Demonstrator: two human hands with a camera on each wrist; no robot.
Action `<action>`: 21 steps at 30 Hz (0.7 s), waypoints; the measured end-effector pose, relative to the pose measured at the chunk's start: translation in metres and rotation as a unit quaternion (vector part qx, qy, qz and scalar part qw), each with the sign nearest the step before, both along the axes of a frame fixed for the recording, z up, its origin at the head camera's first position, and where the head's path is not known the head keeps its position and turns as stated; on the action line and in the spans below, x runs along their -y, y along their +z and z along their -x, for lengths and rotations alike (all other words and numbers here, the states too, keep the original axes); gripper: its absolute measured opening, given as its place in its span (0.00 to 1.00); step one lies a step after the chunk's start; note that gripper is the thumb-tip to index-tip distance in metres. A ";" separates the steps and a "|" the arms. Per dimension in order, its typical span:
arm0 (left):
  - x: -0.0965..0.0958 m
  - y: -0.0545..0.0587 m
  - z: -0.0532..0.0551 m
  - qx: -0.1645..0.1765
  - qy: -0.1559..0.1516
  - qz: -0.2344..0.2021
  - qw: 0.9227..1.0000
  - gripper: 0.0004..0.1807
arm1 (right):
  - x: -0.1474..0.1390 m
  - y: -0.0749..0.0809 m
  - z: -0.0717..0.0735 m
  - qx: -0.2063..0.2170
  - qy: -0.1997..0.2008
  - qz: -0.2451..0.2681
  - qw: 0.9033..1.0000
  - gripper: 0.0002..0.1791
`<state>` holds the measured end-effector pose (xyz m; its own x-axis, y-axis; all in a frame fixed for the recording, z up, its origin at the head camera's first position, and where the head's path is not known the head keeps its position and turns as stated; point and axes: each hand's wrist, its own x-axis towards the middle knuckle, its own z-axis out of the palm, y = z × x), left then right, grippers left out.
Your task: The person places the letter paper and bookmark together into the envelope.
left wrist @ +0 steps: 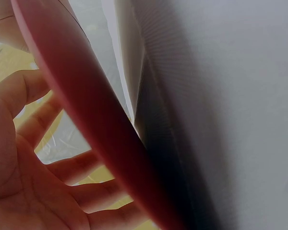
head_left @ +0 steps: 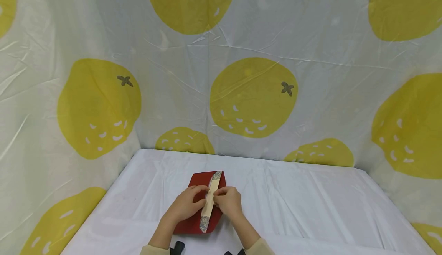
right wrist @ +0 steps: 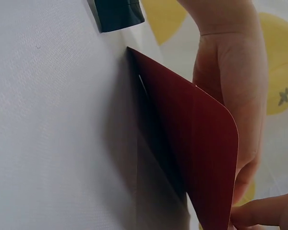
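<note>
A red folded cover (head_left: 200, 178), much like an envelope or card, lies on the white cloth. Along its right part runs a cream strip (head_left: 213, 187) with grey lace-like patterned ends. My left hand (head_left: 188, 205) rests over the cover, thumb and forefinger tips apart at the strip's left edge. In the left wrist view, the fingers of that hand (left wrist: 38, 177) extend to the red edge (left wrist: 86, 110). My right hand (head_left: 229, 201) pinches the strip's right edge between thumb and forefinger. The right wrist view shows a raised red panel (right wrist: 197, 129) beside the right fingers (right wrist: 264, 211).
White cloth (head_left: 293, 209) covers the table on both sides of the cover. A curtain printed with yellow fruit (head_left: 253, 97) stands behind it and along the sides. Black pieces (head_left: 177, 247) show near my wrists at the lower edge.
</note>
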<state>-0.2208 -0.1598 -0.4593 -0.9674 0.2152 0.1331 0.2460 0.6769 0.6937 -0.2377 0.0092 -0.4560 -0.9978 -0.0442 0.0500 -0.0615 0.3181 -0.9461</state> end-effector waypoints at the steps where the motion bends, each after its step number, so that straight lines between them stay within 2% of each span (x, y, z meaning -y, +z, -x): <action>1: 0.000 0.000 0.000 -0.001 -0.001 -0.001 1.000 0.18 | 0.000 -0.001 0.000 0.000 0.002 0.001 1.000 0.04; 21: 0.001 -0.002 0.000 -0.013 -0.009 0.004 1.000 0.18 | 0.010 -0.009 -0.002 -0.017 0.029 0.006 0.999 0.04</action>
<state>-0.2207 -0.1606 -0.4613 -0.9595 0.2338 0.1570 0.2766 0.6779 0.6811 -0.2356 -0.0005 -0.4651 -0.9913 -0.1007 0.0846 -0.1115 0.3025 -0.9466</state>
